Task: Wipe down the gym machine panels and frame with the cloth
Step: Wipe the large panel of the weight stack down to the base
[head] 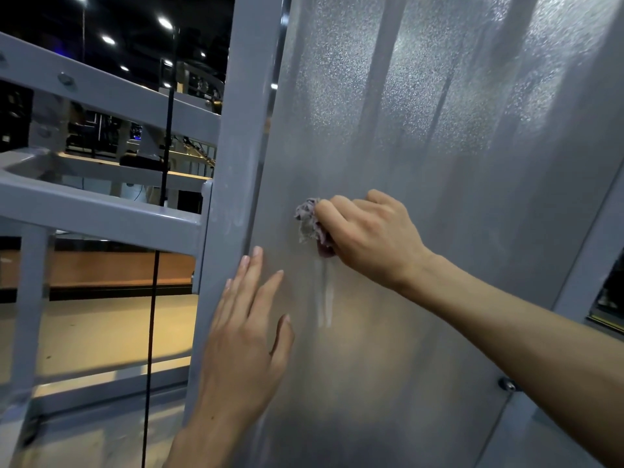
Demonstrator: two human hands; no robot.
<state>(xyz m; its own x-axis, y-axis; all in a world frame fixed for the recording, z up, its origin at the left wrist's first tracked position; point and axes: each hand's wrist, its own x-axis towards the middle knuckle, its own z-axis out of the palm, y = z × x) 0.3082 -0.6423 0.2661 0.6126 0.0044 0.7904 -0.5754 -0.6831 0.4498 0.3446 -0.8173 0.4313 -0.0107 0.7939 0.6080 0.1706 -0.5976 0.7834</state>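
Observation:
A tall frosted translucent panel [439,136] of the gym machine fills the right of the view. My right hand [368,231] grips a small crumpled purple-grey cloth [312,226] and holds it against the panel near its left side. A pale streak runs down the panel just below the cloth. My left hand [246,336] lies flat with straight fingers against the panel's left edge, beside the grey upright frame post [236,146].
Grey frame crossbars [101,214] extend left from the post. A thin black cable [152,315] hangs in front of them. A bolt [506,385] sits at the panel's lower right. Tan floor and other gym machines lie beyond at left.

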